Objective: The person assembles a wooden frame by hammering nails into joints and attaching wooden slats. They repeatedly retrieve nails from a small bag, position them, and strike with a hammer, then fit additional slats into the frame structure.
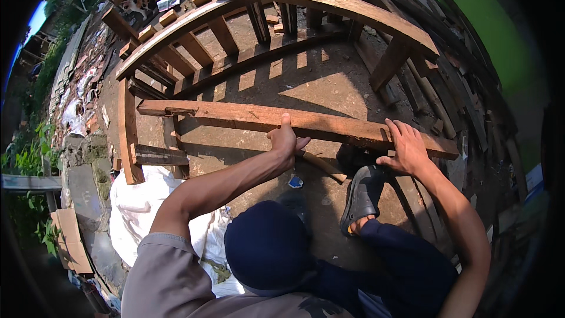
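Observation:
A long reddish-brown wooden beam (235, 113) lies across in front of me, sloping down a little to the right. My left hand (285, 140) grips its near edge around the middle, thumb up on the face and fingers underneath. Toward the right end, my right hand (406, 148) is closed over the beam, fingers on top and thumb on the near side. Just beyond stands a slatted wooden frame (212, 56) with curved rails. One upright post (128, 132) of it stands by the beam's left end. Below the beam lies a curved wooden handle (323, 168), its other end hidden.
My foot in a dark clog (362, 197) is planted near the beam's right part. White sacking (138, 203) lies at left. A small blue scrap (295, 182) sits on the dirt floor. Stacked boards (471, 82) line the right side, and rubble (85, 91) lies at far left.

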The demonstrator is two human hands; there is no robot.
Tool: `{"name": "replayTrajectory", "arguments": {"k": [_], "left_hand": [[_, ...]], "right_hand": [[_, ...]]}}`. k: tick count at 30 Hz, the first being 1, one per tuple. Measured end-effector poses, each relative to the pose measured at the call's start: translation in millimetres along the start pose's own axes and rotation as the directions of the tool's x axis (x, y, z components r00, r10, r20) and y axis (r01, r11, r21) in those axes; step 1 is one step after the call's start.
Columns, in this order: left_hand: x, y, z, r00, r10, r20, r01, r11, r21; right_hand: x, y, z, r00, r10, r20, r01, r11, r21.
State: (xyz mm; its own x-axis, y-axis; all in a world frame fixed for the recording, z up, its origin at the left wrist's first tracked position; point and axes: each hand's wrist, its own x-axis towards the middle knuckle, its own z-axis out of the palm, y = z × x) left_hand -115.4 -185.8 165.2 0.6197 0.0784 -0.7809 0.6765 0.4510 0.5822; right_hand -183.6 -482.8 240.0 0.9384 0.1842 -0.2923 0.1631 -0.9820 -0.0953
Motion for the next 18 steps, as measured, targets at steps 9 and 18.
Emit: {"name": "replayTrajectory", "arguments": {"k": [9, 18], "left_hand": [[-52.0, -95.8, 106.1, 0.903, -0.270, 0.334, 0.253, 0.963, 0.093], [-110.1, -107.5, 171.8, 0.479, -0.624, 0.617, 0.373, 0.781, 0.500]], "right_hand": [[-45.9, 37.9, 25.8, 0.978, -0.011, -0.207, -0.027, 0.984, -0.178], [-162.9, 83.0, -30.6, 0.921, 0.198, -0.336, -0.266, 0.949, -0.172]]}}
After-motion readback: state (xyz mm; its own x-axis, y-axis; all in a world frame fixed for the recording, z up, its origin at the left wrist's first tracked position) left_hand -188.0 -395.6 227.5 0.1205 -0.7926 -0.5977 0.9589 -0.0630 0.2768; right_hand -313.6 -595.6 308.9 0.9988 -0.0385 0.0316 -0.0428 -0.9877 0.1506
